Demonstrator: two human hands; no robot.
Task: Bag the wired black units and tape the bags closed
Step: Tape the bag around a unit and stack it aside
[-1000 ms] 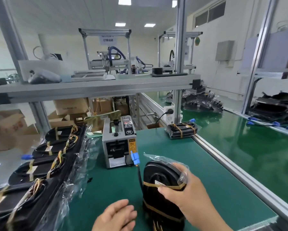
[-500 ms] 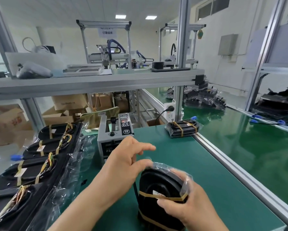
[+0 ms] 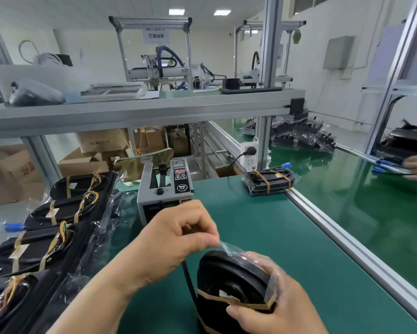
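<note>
My right hand [image 3: 275, 309] holds the black unit [image 3: 226, 278] upright on the green table [image 3: 262, 232], grip clamped round its rim through the clear bag [image 3: 229, 248]. My left hand [image 3: 178, 239] pinches the bag's loose top edge, grip together on the plastic, near the tape dispenser [image 3: 164, 196].

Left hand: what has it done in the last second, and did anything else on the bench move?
The left hand rose from low over the bench to the top of the bag and now pinches its loose flap. The right hand kept gripping the bagged unit. The dispenser, the taped package behind and the row of units at left stayed put.
</note>
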